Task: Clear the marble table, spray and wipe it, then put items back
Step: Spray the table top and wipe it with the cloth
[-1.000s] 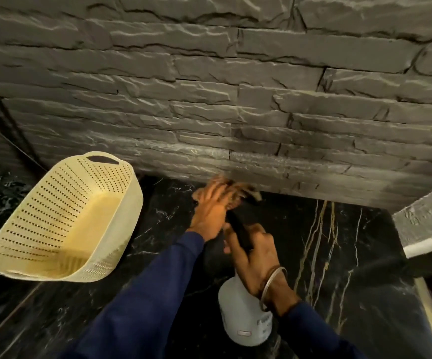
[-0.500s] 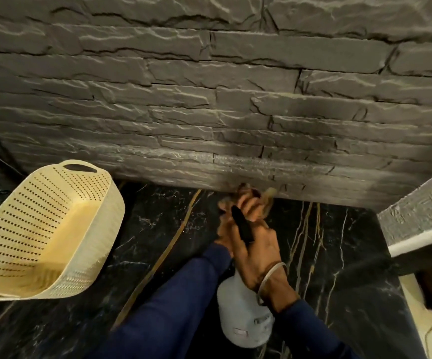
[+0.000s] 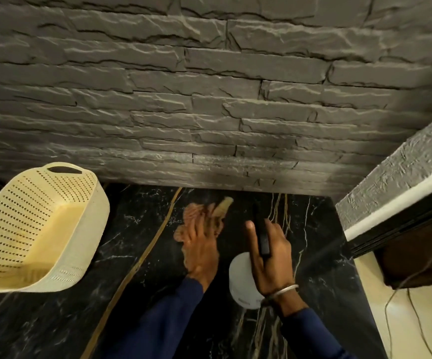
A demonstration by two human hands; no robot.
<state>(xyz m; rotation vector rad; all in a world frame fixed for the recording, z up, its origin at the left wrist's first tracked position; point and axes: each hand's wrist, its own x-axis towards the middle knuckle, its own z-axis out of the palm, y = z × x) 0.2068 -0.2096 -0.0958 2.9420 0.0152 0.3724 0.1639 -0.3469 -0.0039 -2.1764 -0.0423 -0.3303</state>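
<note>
- The black marble tabletop (image 3: 132, 224), veined in white and gold, runs from the near edge back to a dark grey rough-cut stone wall (image 3: 209, 99).
- The left hand (image 3: 202, 250) lies palm down on a tan-orange cleaning cloth (image 3: 189, 218) at the far middle of the tabletop, close to the foot of the wall. Its fingers reach forward, flat over the fabric and pressing it to the marble. The hand and cloth are blurred, so the exact finger spacing cannot be told.
- A paler corner of the cloth sticks out beyond the fingertips, towards the wall.
- The right hand (image 3: 269, 257) is just right of the left one. Its fingers curl around the black trigger head of a white plastic spray bottle (image 3: 243, 281), with the thumb stretched up along the left side of the head.
- The bottle's rounded white body hangs below the palm, over the tabletop. Whether its base touches the marble cannot be told.
- A thin silver metal bangle (image 3: 283, 291) circles the right wrist, and both arms wear dark blue sleeves (image 3: 163, 320).
- A cream perforated plastic basket (image 3: 36, 229) with a handle slot in its far rim sits at the left, well apart from both hands, its hollow showing.
- At the right, a textured grey wall with a white strip (image 3: 396, 203) borders the tabletop, and a thin cable (image 3: 416, 314) trails over a pale floor.
</note>
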